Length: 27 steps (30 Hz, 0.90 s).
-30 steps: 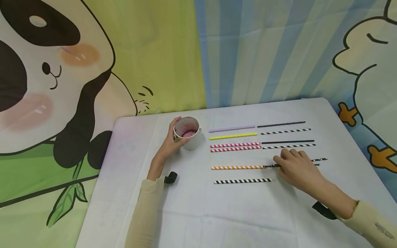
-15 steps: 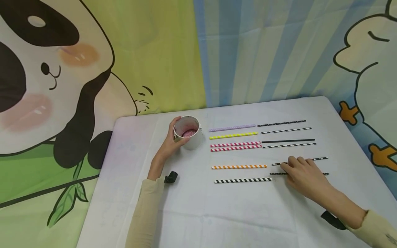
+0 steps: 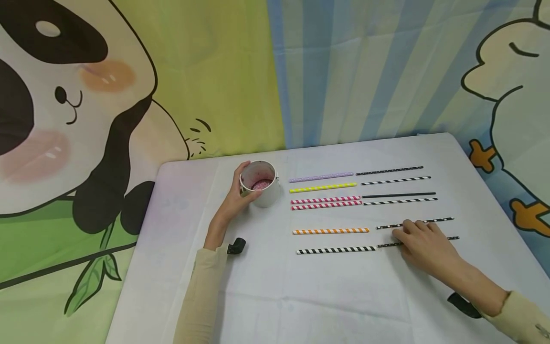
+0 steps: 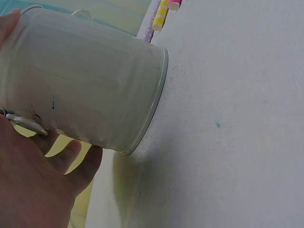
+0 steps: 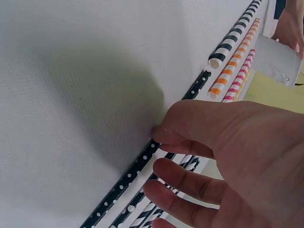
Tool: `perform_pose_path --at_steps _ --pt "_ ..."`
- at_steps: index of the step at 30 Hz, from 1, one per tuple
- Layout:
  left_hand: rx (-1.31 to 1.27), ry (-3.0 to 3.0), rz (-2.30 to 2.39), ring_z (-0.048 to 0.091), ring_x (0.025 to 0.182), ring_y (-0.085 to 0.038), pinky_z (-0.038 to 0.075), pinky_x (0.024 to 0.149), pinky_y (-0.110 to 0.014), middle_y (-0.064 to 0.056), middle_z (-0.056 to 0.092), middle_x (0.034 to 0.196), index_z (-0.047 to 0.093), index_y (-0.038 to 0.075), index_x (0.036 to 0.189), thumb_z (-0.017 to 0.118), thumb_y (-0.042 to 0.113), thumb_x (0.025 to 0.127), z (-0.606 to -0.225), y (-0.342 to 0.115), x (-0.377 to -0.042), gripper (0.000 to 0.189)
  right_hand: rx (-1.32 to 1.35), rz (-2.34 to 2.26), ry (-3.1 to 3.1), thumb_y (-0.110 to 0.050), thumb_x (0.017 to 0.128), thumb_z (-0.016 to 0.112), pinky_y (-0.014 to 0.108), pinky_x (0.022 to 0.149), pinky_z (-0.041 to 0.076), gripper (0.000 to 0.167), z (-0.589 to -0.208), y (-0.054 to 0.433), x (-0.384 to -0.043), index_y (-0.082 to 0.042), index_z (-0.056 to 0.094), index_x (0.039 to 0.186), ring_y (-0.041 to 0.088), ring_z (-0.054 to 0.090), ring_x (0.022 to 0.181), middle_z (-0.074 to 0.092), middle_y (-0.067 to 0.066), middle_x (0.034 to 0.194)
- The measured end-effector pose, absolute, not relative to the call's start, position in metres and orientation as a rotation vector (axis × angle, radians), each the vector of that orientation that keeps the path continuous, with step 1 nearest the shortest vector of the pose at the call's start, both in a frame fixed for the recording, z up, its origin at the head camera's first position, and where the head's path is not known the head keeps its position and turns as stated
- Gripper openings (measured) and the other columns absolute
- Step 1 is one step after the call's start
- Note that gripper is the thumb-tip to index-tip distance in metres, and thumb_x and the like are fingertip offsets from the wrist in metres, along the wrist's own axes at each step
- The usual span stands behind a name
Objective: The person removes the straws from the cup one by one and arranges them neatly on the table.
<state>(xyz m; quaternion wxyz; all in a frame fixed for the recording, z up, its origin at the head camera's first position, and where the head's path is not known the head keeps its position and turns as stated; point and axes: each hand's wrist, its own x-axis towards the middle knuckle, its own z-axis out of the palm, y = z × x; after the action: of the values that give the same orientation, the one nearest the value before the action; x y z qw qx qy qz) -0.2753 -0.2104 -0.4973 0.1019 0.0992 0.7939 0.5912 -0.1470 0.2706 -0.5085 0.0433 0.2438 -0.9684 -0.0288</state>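
Note:
My left hand (image 3: 234, 200) grips a small white metal bucket (image 3: 267, 196) from its left side, thumb at the front of the rim. In the left wrist view the bucket (image 4: 95, 80) is tilted in frame, fingers wrapped behind it. My right hand (image 3: 425, 246) pinches a thin black straw with small white dots (image 5: 120, 184) between thumb and index finger. That straw's left end lies close to a black-and-white striped straw (image 3: 335, 251). Just behind it lies a black straw with larger white dots (image 3: 388, 226), partly hidden by the hand.
An orange striped straw (image 3: 331, 231) lies behind the black-and-white one. Farther back are two pink striped straws (image 3: 326, 206), a yellow one (image 3: 323, 188) and a purple one (image 3: 321, 177). Several thin black or striped straws (image 3: 399, 200) lie to their right on the white table (image 3: 258, 296).
My right hand has shifted right and slightly toward me, moving the small-dotted black straw away from the orange straw and in line with the black-and-white striped one. The left hand stays on the bucket.

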Motion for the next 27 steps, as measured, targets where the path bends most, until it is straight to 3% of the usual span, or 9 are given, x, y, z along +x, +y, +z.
perform_pose_path --at_steps 13,22,27 --pt "0.291 2.381 1.761 0.024 0.15 -0.026 0.015 0.121 -0.061 0.002 0.024 0.162 0.016 0.051 0.153 0.074 0.027 0.089 -0.53 -0.219 -0.288 0.09 0.717 -0.061 -2.982 -0.008 0.073 0.081 0.051 0.072 0.046 0.026 -0.506 0.271 -0.146 -0.012 0.065 0.093 0.03 0.056 0.078 0.056 0.005 0.083" --pt "0.306 2.421 1.754 0.026 0.148 -0.027 0.016 0.12 -0.062 0.002 0.029 0.16 0.019 0.052 0.152 0.077 0.038 0.086 -0.527 -0.219 -0.287 0.088 0.693 -0.049 -3.027 -0.007 0.075 0.079 0.05 0.071 0.046 0.025 -0.505 0.269 -0.148 -0.013 0.065 0.094 0.028 0.054 0.078 0.057 0.004 0.085" --pt "0.31 2.45 1.712 0.025 0.149 -0.029 0.016 0.119 -0.064 -0.001 0.027 0.161 0.021 0.049 0.152 0.078 0.035 0.087 -0.524 -0.22 -0.287 0.088 0.679 -0.052 -3.062 -0.01 0.076 0.08 0.049 0.071 0.045 0.024 -0.503 0.268 -0.149 -0.013 0.066 0.095 0.028 0.054 0.078 0.057 0.004 0.084"
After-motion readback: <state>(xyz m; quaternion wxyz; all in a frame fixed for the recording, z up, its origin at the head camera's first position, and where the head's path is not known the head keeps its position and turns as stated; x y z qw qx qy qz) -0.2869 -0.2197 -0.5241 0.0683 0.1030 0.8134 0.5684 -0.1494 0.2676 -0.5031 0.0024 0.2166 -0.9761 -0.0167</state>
